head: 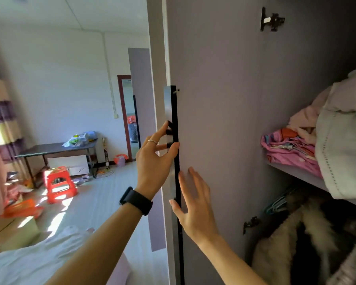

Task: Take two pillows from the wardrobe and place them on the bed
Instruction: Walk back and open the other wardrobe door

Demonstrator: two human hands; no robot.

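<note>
The lilac wardrobe door (224,99) stands open, its inner face toward me. My left hand (156,159) curls around the door's edge, its fingers on the long black handle strip (174,124). My right hand (193,200) lies flat and open against the inner face, just below. On the wardrobe shelf (296,173) at right sit a pale cream pillow or folded quilt (341,157), pink bedding (290,149) and a pinkish bundle (308,116). The white-sheeted bed (29,262) shows at bottom left.
Furry coats (296,243) and hangers (277,204) fill the space under the shelf. Across the room are a red plastic stool (60,184), a dark table (56,149) with bags, a cardboard box (12,231), an orange basket (22,208) and a doorway (130,118).
</note>
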